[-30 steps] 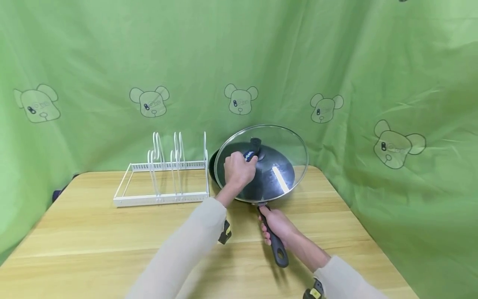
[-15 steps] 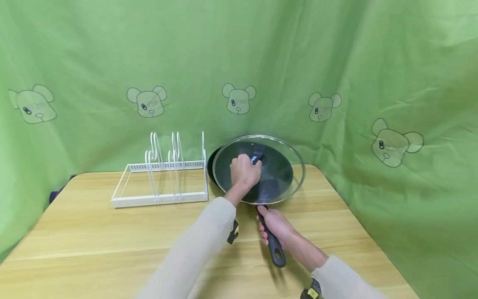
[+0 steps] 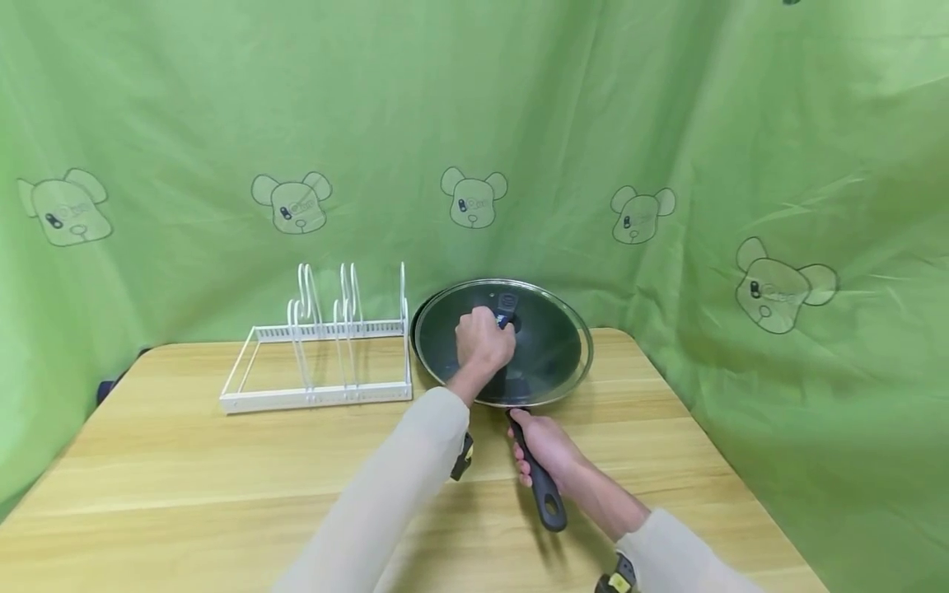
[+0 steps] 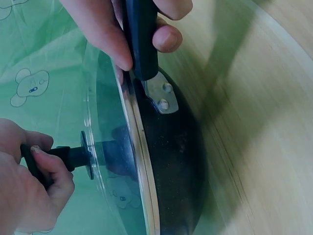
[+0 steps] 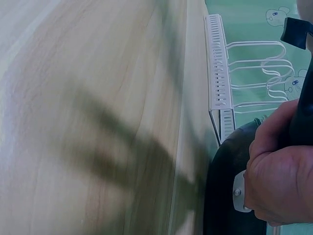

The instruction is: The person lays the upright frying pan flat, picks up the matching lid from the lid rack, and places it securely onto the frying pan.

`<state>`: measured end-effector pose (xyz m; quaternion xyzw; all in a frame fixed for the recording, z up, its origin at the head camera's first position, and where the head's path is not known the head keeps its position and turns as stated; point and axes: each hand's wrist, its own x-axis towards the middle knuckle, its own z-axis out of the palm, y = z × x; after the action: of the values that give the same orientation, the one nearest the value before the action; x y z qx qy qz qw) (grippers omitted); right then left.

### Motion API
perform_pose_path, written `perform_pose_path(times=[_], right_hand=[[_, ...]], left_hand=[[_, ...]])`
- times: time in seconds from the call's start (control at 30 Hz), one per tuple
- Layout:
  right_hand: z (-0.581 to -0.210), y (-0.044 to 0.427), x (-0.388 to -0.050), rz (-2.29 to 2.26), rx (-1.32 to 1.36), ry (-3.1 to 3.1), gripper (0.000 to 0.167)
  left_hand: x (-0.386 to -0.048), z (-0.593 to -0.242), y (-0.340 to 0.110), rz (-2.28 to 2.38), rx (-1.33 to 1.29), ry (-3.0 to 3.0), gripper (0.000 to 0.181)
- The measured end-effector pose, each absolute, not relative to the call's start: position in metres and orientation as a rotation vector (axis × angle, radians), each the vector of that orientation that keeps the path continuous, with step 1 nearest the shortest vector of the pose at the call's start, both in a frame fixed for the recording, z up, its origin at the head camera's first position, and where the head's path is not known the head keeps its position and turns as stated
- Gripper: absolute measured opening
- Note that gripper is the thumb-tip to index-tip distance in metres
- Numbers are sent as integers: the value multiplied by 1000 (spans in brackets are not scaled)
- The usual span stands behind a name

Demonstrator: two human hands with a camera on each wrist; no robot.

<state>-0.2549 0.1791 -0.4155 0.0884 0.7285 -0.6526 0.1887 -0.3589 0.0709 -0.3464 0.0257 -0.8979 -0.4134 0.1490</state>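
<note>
A black wok (image 4: 181, 161) with a long black handle (image 3: 550, 498) sits at the back right of the table. A glass lid (image 3: 552, 338) with a steel rim lies over its mouth, and in the left wrist view the rim appears to meet the wok's edge. My left hand (image 3: 485, 339) grips the black lid knob (image 4: 72, 157) from above. Lower down, my right hand (image 3: 550, 449) is wrapped round the wok's handle near the riveted bracket (image 4: 162, 94). Much of the wok's inside is seen only through the glass.
Just left of the wok stands a white wire rack (image 3: 315, 399) with upright loops. A green curtain (image 3: 549, 123) with bear-head prints hangs behind the wooden table (image 3: 222, 494) and at its sides.
My left hand has lowered the lid from a tilted position above the wok until it lies over the mouth. My right hand has kept its hold on the handle.
</note>
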Motion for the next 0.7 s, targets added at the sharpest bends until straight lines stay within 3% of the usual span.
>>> perform_pose_path(times=[0.7], right_hand=[[-413, 179, -256, -1819, 255, 2069, 38]], left_hand=[[-354, -332, 54, -957, -72, -2829, 31]])
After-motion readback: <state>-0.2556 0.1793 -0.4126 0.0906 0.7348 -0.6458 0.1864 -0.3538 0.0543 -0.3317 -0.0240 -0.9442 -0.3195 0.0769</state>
